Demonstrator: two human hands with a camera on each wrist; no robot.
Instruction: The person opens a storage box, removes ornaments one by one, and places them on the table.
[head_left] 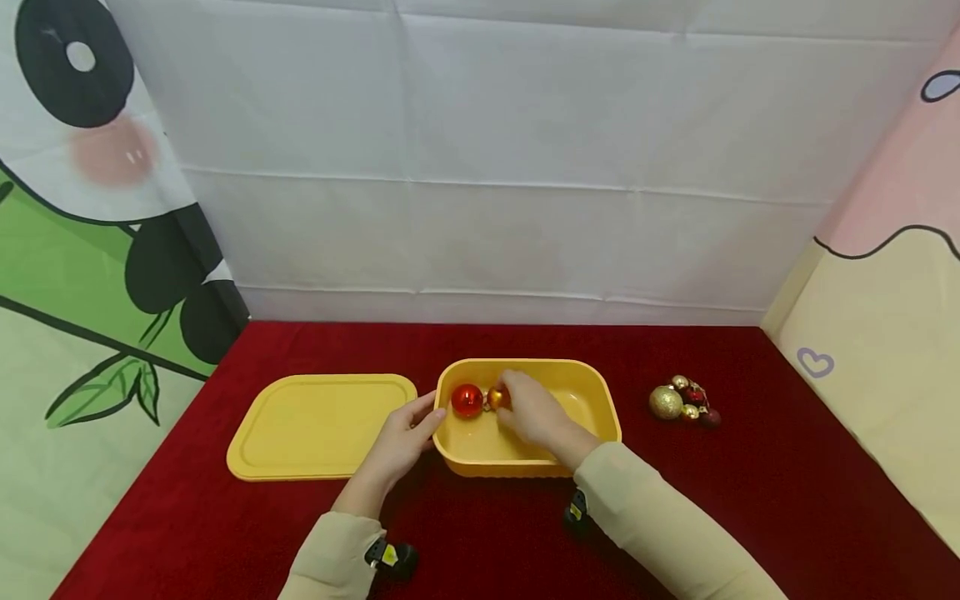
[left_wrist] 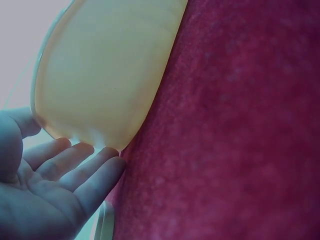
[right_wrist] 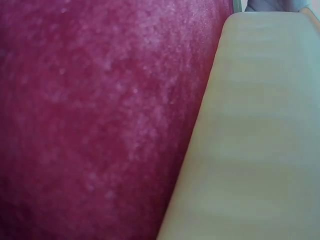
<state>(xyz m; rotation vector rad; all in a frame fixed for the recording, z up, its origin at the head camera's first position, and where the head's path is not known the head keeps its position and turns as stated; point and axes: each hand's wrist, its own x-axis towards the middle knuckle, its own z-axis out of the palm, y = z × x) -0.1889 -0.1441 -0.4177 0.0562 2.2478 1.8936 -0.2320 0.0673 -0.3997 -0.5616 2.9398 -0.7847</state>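
Observation:
A yellow plastic container (head_left: 592, 408) stands without its lid on the red cloth. My left hand (head_left: 401, 437) holds its left end, thumb at the rim; in the left wrist view the fingers (left_wrist: 92, 185) touch the outer wall. My right hand (head_left: 534, 410) reaches inside and pinches a gold Christmas bauble (head_left: 495, 398), partly covered by the fingers. Just left of it, a shiny red bauble (head_left: 467, 402) lies in the container. Only the container's outer side (right_wrist: 265, 130) fills the right wrist view; the right hand's grip is hidden there.
A flat yellow lid (head_left: 322, 425) lies on the cloth left of the container. To the right sits a cluster of small baubles, with a glittery gold bauble (head_left: 666, 402) beside smaller gold and dark red ones. A white fabric backdrop (head_left: 480, 233) rises behind the table.

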